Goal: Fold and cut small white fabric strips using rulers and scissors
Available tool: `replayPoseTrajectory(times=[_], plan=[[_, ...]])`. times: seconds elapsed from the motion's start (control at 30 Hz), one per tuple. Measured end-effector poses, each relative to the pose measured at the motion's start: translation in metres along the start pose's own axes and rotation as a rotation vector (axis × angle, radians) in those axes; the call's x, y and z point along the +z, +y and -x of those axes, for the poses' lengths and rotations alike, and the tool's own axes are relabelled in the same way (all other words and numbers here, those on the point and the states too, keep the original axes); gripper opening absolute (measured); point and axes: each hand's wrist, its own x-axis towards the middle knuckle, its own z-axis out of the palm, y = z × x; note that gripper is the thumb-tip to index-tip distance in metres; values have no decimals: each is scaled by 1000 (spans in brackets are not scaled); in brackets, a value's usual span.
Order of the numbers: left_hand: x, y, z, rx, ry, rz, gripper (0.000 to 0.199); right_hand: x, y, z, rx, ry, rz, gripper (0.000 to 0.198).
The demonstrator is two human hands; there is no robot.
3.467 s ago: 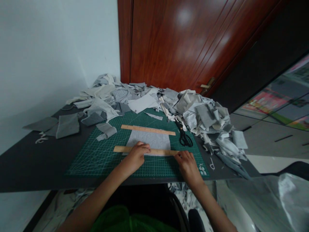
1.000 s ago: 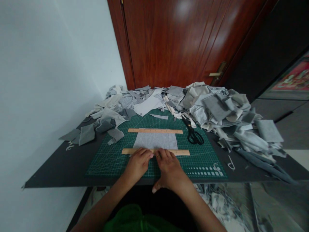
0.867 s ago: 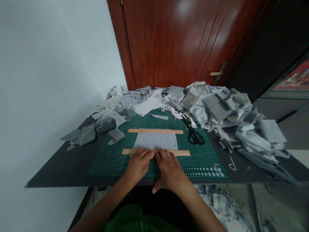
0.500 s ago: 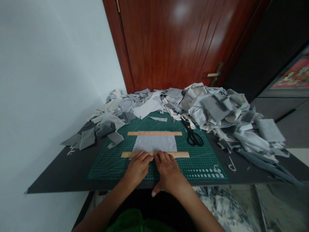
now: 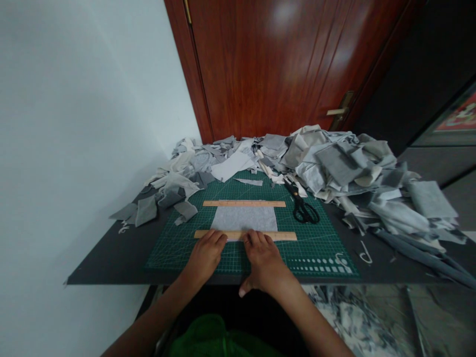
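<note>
A light grey piece of cloth (image 5: 243,218) lies flat on the green cutting mat (image 5: 171,253). One wooden ruler (image 5: 277,236) crosses its near edge; a second wooden ruler (image 5: 243,204) lies across its far edge. My left hand (image 5: 207,253) is closed, its bent fingers together on the near ruler left of its middle. Right of the middle, my right hand (image 5: 264,260) rests its fingertips on the same ruler, with the thumb spread away over the table's front edge. Both hands hide parts of the ruler and cloth edge. Black scissors (image 5: 305,212) lie on the mat to the right.
Heaped grey and white cloth scraps (image 5: 342,163) line the back and right of the dark table (image 5: 111,263). More scraps (image 5: 174,183) lie at the left. A wooden door (image 5: 267,74) stands behind, a white wall (image 5: 92,124) to the left. Scraps (image 5: 353,317) cover the floor.
My left hand has slid left along the near ruler, widening the gap between my hands. The right hand stays on the ruler. The whole view has shifted slightly.
</note>
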Motion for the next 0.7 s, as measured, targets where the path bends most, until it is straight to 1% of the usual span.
replayPoseTrajectory(times=[0.3,0.4,0.57,0.7], plan=[[-13,-44,25,-20,40,-70,44,-3,-1,4,-2,3,-32,139],[-14,-54,32,-3,59,-90,44,-4,-1,4,0,5,-45,138],[-15,-64,37,27,126,-59,45,-2,-1,3,4,0,-23,138],[-14,-60,33,44,150,41,39,3,2,1,-13,24,-9,138]])
